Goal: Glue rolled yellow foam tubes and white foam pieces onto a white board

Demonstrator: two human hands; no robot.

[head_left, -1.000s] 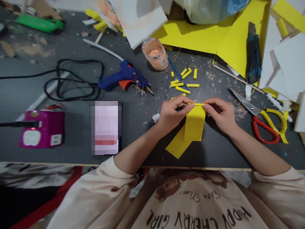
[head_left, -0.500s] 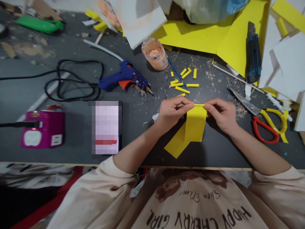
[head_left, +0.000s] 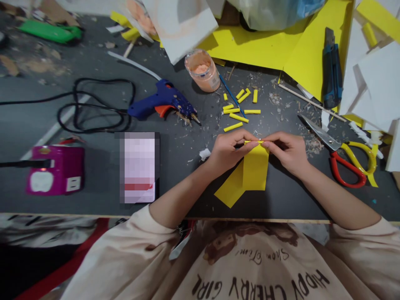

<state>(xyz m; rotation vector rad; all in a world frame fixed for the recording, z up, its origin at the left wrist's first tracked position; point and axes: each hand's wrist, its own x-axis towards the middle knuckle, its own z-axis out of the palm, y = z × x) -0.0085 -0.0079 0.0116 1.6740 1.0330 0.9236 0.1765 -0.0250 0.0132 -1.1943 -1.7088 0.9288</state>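
A strip of yellow paper (head_left: pixel 255 168) hangs toward me, its far edge rolled into a thin tube. My left hand (head_left: pixel 229 146) pinches that rolled edge at its left, thumb against fingers. From the other side my right hand (head_left: pixel 287 151) pinches the same edge, the two thumbs close together. Another yellow paper strip (head_left: pixel 229 187) lies on the table, partly under the held one. Just beyond my hands are several short rolled yellow paper tubes (head_left: pixel 233 127) and a thin blue stick (head_left: pixel 229 93).
Scissors (head_left: pixel 337 152) and a utility knife (head_left: pixel 332 71) lie to the right. A blue glue gun (head_left: pixel 165 100), a phone (head_left: pixel 139 166) and a purple power block (head_left: pixel 56 170) are at left. An open paint jar (head_left: pixel 204 75) stands behind the tubes. The table edge (head_left: pixel 265 219) is nearest me.
Both hands have come closer together on the rolled edge and moved slightly toward me. The paper strip hangs a little lower, and one rolled tube behind my left hand is more exposed.
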